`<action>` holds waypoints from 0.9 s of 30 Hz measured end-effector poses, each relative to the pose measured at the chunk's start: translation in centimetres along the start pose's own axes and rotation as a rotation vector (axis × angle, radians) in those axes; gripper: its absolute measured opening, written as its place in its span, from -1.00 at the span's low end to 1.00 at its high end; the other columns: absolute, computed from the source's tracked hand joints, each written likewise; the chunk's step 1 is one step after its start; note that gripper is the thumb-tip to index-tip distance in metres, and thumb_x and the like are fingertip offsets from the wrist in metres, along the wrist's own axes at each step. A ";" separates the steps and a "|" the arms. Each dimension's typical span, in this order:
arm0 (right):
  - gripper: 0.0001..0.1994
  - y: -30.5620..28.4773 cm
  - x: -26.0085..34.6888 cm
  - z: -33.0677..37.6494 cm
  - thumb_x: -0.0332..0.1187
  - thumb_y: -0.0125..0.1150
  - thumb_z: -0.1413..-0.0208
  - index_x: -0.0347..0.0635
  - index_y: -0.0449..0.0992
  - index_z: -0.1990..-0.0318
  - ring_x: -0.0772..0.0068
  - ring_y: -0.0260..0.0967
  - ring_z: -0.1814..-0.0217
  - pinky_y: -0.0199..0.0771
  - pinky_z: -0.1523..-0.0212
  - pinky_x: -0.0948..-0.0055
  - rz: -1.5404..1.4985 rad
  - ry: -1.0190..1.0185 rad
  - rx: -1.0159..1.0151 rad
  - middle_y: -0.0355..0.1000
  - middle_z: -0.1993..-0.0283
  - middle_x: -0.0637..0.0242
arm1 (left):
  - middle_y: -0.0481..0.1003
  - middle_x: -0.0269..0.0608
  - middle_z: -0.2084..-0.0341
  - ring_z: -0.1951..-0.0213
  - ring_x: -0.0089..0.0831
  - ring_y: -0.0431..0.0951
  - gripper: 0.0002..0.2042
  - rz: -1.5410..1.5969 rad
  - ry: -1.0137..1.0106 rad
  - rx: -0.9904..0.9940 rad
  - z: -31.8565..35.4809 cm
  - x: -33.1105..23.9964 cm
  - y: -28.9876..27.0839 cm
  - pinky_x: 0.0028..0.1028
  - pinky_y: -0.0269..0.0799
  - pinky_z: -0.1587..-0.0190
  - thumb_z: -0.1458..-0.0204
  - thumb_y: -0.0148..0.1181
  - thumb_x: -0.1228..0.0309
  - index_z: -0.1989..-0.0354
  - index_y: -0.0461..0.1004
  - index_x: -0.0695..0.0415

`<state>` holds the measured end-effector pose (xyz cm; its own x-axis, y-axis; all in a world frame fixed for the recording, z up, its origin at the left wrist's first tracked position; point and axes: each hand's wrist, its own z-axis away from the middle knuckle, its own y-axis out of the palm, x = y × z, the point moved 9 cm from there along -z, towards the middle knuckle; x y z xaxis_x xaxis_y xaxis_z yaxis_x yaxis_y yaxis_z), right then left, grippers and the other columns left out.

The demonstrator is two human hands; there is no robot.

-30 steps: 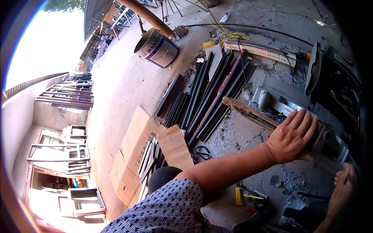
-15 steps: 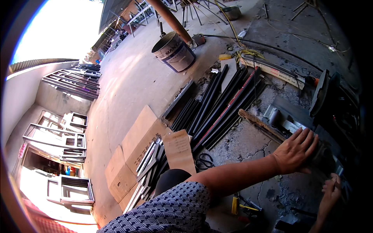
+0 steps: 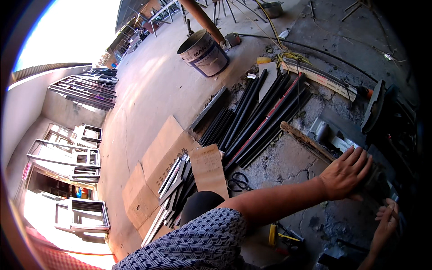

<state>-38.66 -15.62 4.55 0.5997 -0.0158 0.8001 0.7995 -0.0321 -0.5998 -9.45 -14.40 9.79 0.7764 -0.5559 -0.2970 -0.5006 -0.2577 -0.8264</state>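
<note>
My left arm, in a blue patterned sleeve, reaches across to the right. My left hand (image 3: 344, 173) lies palm down, fingers spread, on a grey metal piece (image 3: 333, 135) at the base of a dark cut-off saw (image 3: 382, 117). Lower right, my right hand (image 3: 387, 220) sits at the picture's dark edge with its fingers curled against the machine; what it grips is hidden. A weathered wooden strip (image 3: 306, 140) lies just left of my left hand.
A bundle of long black metal bars (image 3: 256, 117) lies on the concrete, with flattened cardboard (image 3: 157, 171) and short profiles beside it. Scissors (image 3: 238, 182) and a yellow-handled tool (image 3: 272, 234) lie near my arm. A paint bucket (image 3: 202, 51) stands behind, and metal window frames (image 3: 83, 85) lean at left.
The view has swung a little, so the floor and bucket sit lower in the picture. My left hand stays flat on the metal piece; my right hand has barely moved.
</note>
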 end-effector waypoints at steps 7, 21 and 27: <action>-0.64 0.6 8.5 0.6 -0.22 -0.06 -0.50 -0.29 0.58 -0.09 0.64 0.35 0.33 0.34 0.32 0.60 0.141 -0.072 0.021 0.47 0.33 0.34 | 0.35 0.27 -0.22 -0.31 0.11 0.36 0.03 -0.089 0.001 -0.007 -1.2 0.1 -0.8 -0.01 0.21 -0.41 0.01 0.25 -0.34 -0.39 0.19 0.36; -0.82 -0.5 12.8 1.7 -0.42 0.19 -0.35 -0.38 0.64 0.16 0.69 0.37 0.46 0.39 0.39 0.57 0.236 -0.289 -0.118 0.49 0.49 0.36 | 0.43 0.02 -0.17 -0.25 -0.05 0.44 0.04 -0.217 -0.022 -0.008 -1.2 -0.2 0.2 -0.13 0.40 -0.27 0.12 0.25 -0.44 -0.35 0.31 0.22; -0.80 -0.7 9.9 1.0 -0.40 0.13 -0.38 -0.35 0.63 0.18 0.58 0.37 0.56 0.37 0.48 0.51 0.144 -0.408 -0.126 0.46 0.55 0.36 | 0.42 0.04 -0.19 -0.25 0.01 0.44 0.10 -0.273 -0.025 -0.007 -1.6 -1.0 0.3 -0.10 0.37 -0.27 0.19 0.35 -0.41 -0.41 0.24 0.19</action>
<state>-33.22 -14.73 12.87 0.6897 0.3655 0.6251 0.7113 -0.1804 -0.6793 -11.01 -15.21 10.57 0.8922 -0.4453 -0.0750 -0.2736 -0.4009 -0.8743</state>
